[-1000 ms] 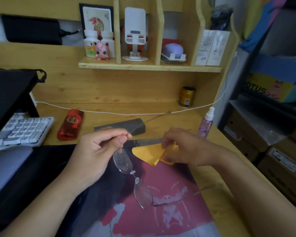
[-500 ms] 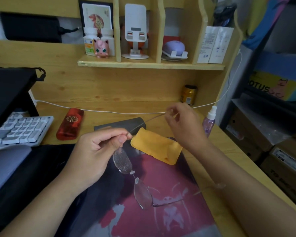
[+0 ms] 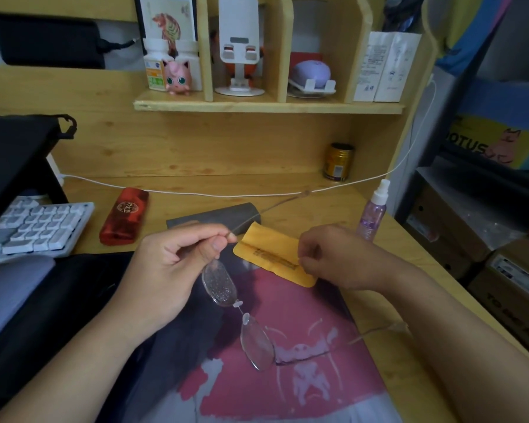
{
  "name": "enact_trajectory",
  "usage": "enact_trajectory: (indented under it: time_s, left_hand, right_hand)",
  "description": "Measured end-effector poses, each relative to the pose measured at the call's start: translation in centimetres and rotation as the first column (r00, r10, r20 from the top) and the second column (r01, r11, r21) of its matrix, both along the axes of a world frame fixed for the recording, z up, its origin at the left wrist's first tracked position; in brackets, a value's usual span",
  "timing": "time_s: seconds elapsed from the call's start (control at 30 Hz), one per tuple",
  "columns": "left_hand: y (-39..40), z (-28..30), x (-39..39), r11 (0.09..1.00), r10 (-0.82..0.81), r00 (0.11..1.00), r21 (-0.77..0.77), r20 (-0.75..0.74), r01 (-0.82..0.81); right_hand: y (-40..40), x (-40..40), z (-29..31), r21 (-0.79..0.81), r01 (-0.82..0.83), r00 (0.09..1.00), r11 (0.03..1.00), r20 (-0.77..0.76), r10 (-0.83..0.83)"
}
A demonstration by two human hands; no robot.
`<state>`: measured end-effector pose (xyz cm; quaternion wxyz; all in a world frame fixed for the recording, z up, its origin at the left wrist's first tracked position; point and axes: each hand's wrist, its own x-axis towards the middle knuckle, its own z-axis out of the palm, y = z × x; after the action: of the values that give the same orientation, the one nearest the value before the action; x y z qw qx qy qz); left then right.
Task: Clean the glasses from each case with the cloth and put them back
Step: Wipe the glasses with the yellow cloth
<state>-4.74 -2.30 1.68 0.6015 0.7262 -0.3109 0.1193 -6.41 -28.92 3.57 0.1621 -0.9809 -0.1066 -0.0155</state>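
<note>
Left hand: the left hand (image 3: 177, 264) pinched the rimless glasses (image 3: 239, 309) at the hinge end of one lens, thumb and forefinger closed on the thin temple where it met the lens.
Glasses: held just above the pink-and-dark desk mat (image 3: 287, 392), temples unfolded; near lens speckled with droplets, far lens hanging lower toward the desk's front edge.
Long axis: ran from the left hand's pinch down and toward the front edge; one temple reached back past the grey case (image 3: 214, 216) toward the desk's rear edge, the other trailed off to the right side.
Right hand: the right hand (image 3: 339, 257) had its fingertips curled onto the right edge of the yellow cloth (image 3: 272, 257), apparently pinching it; the exact hold was hard to tell.
Cloth: lay flat at the mat's rear edge, just right of the pinch and touching the right hand's fingers, just beside the wet lens.
Cases: grey case behind the cloth; red case (image 3: 124, 216) further left, near the keyboard (image 3: 34, 224). Both looked closed.
Spray bottle: the purple spray bottle (image 3: 373, 212) stood near the desk's right edge.
Judgement: wiping not yet begun; the right hand was nearer the cloth, and the wet lens lay to its left.
</note>
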Motion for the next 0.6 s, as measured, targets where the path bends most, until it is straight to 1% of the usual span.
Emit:
enact_trajectory:
  time_s: [0.03, 0.07, 0.1, 0.13, 0.17, 0.2, 0.23, 0.27, 0.3, 0.33, 0.37, 0.47, 0.57, 0.6]
  left_hand:
    - [-0.1, 0.0, 0.0, 1.000, -0.004, 1.000, -0.005, 0.000, 0.004]
    - [-0.1, 0.1, 0.0, 1.000, -0.008, 1.000, -0.013, -0.001, 0.008]
    - [-0.1, 0.1, 0.0, 1.000, -0.011, 1.000, -0.020, 0.002, 0.011]
    - [-0.1, 0.1, 0.0, 1.000, -0.011, 1.000, -0.026, 0.006, 0.012]
    - [-0.1, 0.1, 0.0, 0.999, -0.010, 1.000, -0.031, 0.009, 0.010]
    - [0.0, 0.2, 0.0, 0.999, -0.005, 1.000, -0.041, 0.009, 0.005]
    - [0.0, 0.3, 0.0, 0.999, 0.003, 1.000, -0.049, 0.011, -0.002]
    - [0.1, 0.3, 0.0, 0.998, 0.014, 1.000, -0.057, 0.013, -0.013]
    - [0.1, 0.4, 0.0, 0.997, 0.028, 0.999, -0.068, 0.017, -0.027]
    - [0.1, 0.5, 0.0, 0.996, 0.041, 0.999, -0.084, 0.021, -0.039]
    - [0.2, 0.5, 0.0, 0.994, 0.054, 0.998, -0.102, 0.027, -0.051]
    - [0.3, 0.8, 0.1, 0.985, 0.074, 0.996, -0.158, 0.049, -0.065]
    - [0.3, 1.1, 0.0, 0.974, 0.056, 0.998, -0.223, 0.041, -0.045]
    - [0.3, 1.2, -0.1, 0.970, 0.045, 0.998, -0.242, 0.032, -0.036]
  right_hand:
    - [0.0, 0.1, 0.1, 0.006, 0.035, 0.998, 0.999, 0.043, -0.035]
    - [0.0, 0.2, 0.2, 0.054, 0.088, 0.993, 0.995, 0.072, -0.091]
    - [-0.1, 0.4, 0.5, 0.163, 0.149, 0.985, 0.975, 0.062, -0.161]
    - [-0.1, 0.3, 1.1, 0.319, 0.204, 0.976, 0.926, 0.010, -0.218]
    - [-0.1, 0.1, 1.8, 0.489, 0.229, 0.972, 0.842, -0.065, -0.226]
    - [-0.1, -0.2, 2.6, 0.637, 0.222, 0.975, 0.738, -0.132, -0.180]
    - [0.0, -0.5, 3.5, 0.749, 0.200, 0.979, 0.632, -0.178, -0.099]
    - [0.2, -0.8, 4.5, 0.825, 0.183, 0.977, 0.535, -0.212, -0.008]
    - [0.4, -1.1, 5.6, 0.859, 0.177, 0.970, 0.480, -0.234, 0.061]
    - [0.8, -1.4, 6.8, 0.863, 0.178, 0.963, 0.472, -0.251, 0.095]
    - [1.3, -1.7, 8.0, 0.853, 0.174, 0.962, 0.492, -0.253, 0.099]
    - [2.4, -1.7, 11.2, 0.796, 0.197, 0.970, 0.572, -0.243, 0.004]
    - [3.7, -1.0, 13.5, 0.717, 0.175, 0.984, 0.675, -0.135, -0.113]
    - [4.2, -0.9, 14.1, 0.654, 0.183, 0.982, 0.734, -0.085, -0.169]
